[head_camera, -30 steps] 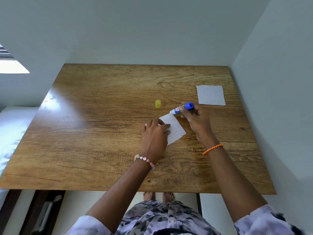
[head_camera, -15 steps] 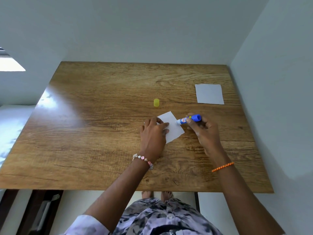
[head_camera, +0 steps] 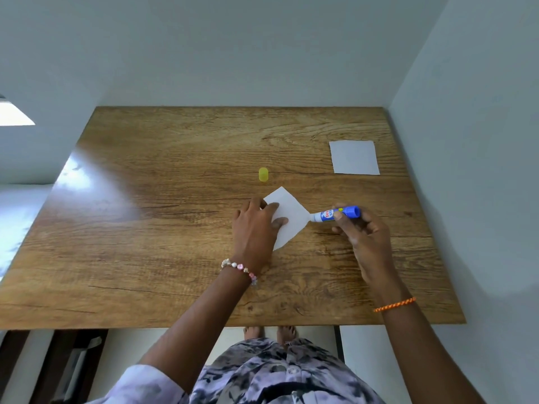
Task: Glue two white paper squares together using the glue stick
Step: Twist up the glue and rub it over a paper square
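Note:
A white paper square [head_camera: 291,214] lies turned like a diamond near the middle of the wooden table [head_camera: 145,228]. My left hand [head_camera: 256,228] presses flat on its left part and hides that corner. My right hand [head_camera: 361,228] grips a blue-and-white glue stick [head_camera: 335,214], uncapped, its tip at the paper's right corner. The stick's yellow cap [head_camera: 263,174] stands on the table just beyond the paper. A second white paper square [head_camera: 354,157] lies flat at the far right of the table.
Grey walls close the table in at the back and along the right side. The table's near edge is at my body, with my feet visible under it. A dark piece of furniture [head_camera: 67,368] stands at the lower left.
My right hand has moved the glue stick down from the paper's upper edge to its right corner. My left hand has stayed pressed on the paper.

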